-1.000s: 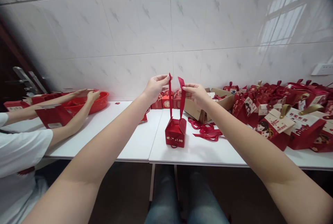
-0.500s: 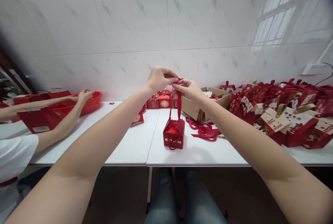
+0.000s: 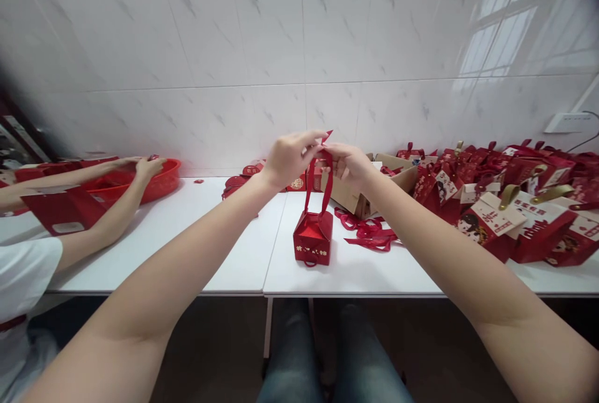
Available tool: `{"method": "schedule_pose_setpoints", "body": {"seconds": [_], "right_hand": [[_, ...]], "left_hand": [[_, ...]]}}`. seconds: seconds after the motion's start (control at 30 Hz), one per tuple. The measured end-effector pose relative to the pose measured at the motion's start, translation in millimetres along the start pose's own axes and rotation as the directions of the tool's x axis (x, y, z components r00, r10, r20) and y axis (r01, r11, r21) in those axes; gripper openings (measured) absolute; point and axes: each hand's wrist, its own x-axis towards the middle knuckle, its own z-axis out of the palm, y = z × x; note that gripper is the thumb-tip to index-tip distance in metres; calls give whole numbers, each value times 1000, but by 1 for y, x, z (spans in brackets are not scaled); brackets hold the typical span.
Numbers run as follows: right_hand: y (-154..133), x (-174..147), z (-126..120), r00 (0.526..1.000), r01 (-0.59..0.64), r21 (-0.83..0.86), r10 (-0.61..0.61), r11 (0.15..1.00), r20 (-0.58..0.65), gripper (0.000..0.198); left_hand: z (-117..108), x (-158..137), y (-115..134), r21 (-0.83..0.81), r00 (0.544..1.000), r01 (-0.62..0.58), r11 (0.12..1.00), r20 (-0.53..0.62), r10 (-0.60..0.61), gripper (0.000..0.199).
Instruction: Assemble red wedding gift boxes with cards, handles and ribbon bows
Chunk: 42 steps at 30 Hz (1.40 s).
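Observation:
A small red gift box [image 3: 312, 247] with gold characters stands upright on the white table in front of me. From its top a red ribbon [image 3: 327, 194] rises in two strands to my hands. My left hand [image 3: 292, 155] pinches the ribbon near its upper end, where a pointed tip sticks up past the fingers. Close against it, my right hand [image 3: 349, 165] is closed on the ribbon from the other side. Fingers cover the place where the strands meet, so I cannot make out whether there is a knot.
Loose red ribbons [image 3: 369, 234] lie right of the box, before an open cardboard carton [image 3: 344, 194]. Many red gift boxes [image 3: 496, 222] crowd the right side. At left, a co-worker's hands [image 3: 148, 169] are over a red plastic basin [image 3: 168, 181].
My hands have shifted slightly on the ribbon, and its loop is wider, with a pointed end sticking up more. The gift box stays in place. The co-worker's hands moved a little.

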Motion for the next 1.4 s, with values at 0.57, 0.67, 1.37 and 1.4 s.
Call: {"method": "schedule_pose_setpoints", "body": {"seconds": [0.57, 0.67, 1.37, 1.4], "right_hand": [[4, -18, -20, 927, 357, -748, -309, 559, 211, 14], [13, -18, -22, 841, 463, -831, -449, 308, 302, 22], [59, -14, -21, 754, 523, -775, -616, 354, 227, 20], [60, -14, -21, 753, 522, -773, -620, 361, 220, 20]], "left_hand": [[26, -36, 0, -524, 605, 784, 334, 525, -598, 11], [21, -37, -1, -536, 583, 806, 252, 643, -497, 11], [25, -60, -14, -639, 604, 767, 60, 687, -403, 7], [26, -60, -15, -642, 608, 765, 62, 685, -401, 7]]}}
